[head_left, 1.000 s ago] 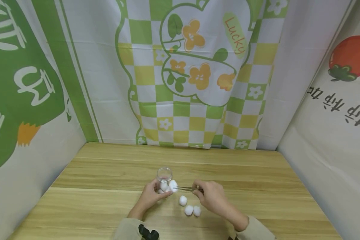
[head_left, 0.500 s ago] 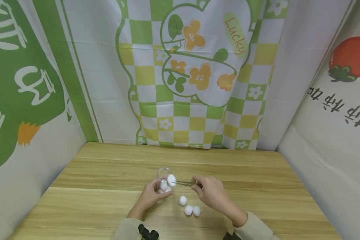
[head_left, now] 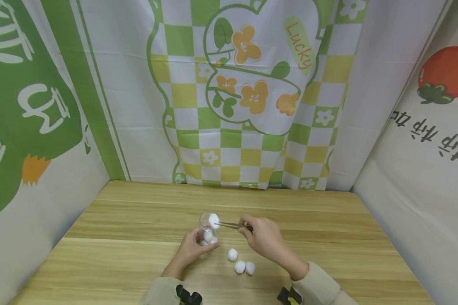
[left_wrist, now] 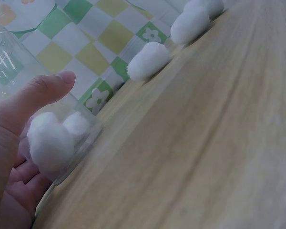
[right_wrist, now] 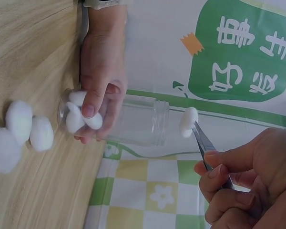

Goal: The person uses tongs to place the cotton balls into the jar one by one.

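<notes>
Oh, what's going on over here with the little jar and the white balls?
A person is working with both hands. The left hand holds a clear jar upright, with a few white balls near its bottom. The right hand grips metal tweezers that pinch another white ball just above the jar's open mouth, not yet inside. Three loose balls lie on the wooden table.

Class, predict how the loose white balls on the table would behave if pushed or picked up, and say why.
The loose white balls look matte and fluffy, so they are probably light and squashy. Their rounded sides suggest they may roll when pushed. Slim tweezers hold a similar ball, so slipping seems unlikely.
</notes>
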{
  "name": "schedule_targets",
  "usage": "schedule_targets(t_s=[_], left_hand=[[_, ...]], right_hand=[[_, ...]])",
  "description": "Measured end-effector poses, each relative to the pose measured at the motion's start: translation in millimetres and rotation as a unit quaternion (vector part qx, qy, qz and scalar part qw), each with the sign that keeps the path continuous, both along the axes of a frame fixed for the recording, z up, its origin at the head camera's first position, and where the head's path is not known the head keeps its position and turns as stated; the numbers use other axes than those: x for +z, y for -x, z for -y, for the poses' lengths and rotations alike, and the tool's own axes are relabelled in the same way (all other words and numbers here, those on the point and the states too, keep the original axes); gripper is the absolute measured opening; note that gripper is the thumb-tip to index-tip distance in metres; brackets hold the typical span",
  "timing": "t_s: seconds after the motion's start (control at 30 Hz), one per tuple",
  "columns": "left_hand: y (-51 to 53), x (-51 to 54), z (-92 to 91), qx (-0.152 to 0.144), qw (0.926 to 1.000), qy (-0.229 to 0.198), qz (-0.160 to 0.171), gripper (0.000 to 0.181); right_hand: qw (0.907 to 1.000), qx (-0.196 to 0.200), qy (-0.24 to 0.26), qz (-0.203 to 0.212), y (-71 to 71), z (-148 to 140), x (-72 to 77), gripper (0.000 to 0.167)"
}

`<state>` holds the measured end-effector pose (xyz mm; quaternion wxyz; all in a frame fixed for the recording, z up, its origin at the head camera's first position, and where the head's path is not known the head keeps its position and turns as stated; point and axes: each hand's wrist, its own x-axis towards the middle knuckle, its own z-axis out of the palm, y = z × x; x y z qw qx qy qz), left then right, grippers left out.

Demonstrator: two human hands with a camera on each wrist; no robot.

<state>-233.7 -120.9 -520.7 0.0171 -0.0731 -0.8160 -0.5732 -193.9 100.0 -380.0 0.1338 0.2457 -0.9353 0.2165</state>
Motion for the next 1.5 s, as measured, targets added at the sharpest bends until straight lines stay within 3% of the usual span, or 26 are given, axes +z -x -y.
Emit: schedule_targets(t_s=[0.7, 0.93, 1.5], left_hand=[[0.0, -1.5, 0.2, 0.001, 1.0000, -0.004, 0.008, 0.054], [-1.0, -0.1, 0.1, 0.003, 0.9999, -0.013, 0.007, 0.051], [-0.2, -1.2, 1.8, -0.003, 1.0000, 0.007, 0.002, 0.054]], right_hand=[[0.9998, -0.015, 0.001, 0.010, 12.1, 13.3, -4.4, 0.005], [0.9994, -0.011, 0.011, 0.030, 11.5, 14.0, -5.8, 0.006], [0.9993, -0.026, 0.008, 0.023, 13.0, 9.0, -8.2, 0.006]])
